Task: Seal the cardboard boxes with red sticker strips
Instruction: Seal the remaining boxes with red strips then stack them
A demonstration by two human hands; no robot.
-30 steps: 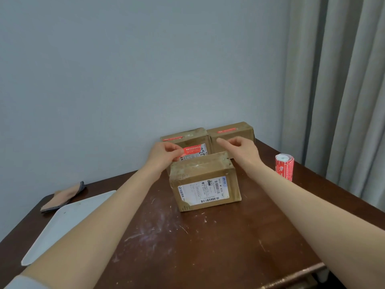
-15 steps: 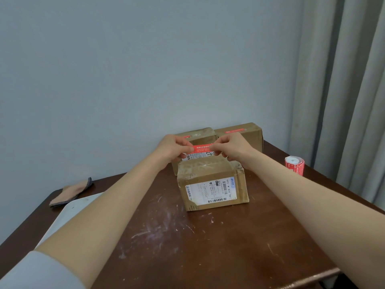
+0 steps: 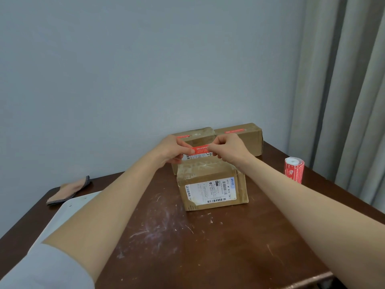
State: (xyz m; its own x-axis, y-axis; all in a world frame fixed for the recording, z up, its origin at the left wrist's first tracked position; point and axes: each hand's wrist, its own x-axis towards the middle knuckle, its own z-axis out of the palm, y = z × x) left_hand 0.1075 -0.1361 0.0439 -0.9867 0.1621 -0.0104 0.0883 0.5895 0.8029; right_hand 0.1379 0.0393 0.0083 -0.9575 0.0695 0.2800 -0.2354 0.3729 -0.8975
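A red sticker strip (image 3: 200, 150) is stretched level between my two hands, just above the far top edge of the nearest cardboard box (image 3: 212, 188). My left hand (image 3: 171, 149) pinches its left end and my right hand (image 3: 228, 148) pinches its right end. That box has a white shipping label on its front. Behind it stand two more cardboard boxes, the left one (image 3: 198, 137) and the right one (image 3: 246, 138), each with a red strip on top. A roll of red stickers (image 3: 294, 169) stands upright to the right.
A brown wooden table (image 3: 187, 243) with white scuff marks holds everything. A white tray (image 3: 68, 211) and a folded cloth (image 3: 69, 189) lie at the left. A pale wall rises behind the boxes, and grey curtains (image 3: 345, 101) hang at the right.
My right hand came over and took the strip's right end, which only my left hand held a second ago. The strip now hangs stretched between both hands above the near box.
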